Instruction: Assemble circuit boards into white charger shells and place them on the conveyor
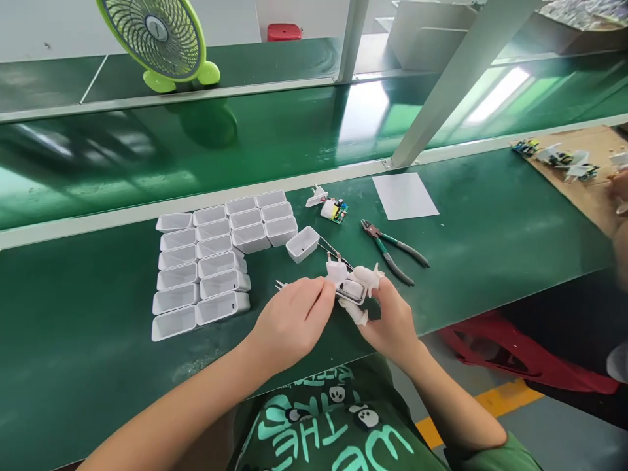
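above the counter (98,386), the left hand's grip (292,319) is closely pinching a white two-pin plug cap (336,271); the right hand's grip (394,320) is clasping a white plastic housing (354,290) just beside it. beyond, diagonal cutters (373,230) are lying right of white open cases (218,286), a circuit board (336,211) is resting farther back, and a lime-green fan (157,33) is standing behind.

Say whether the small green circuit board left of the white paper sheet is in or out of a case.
Out: the small green circuit board lies on the green tabletop, its components exposed.
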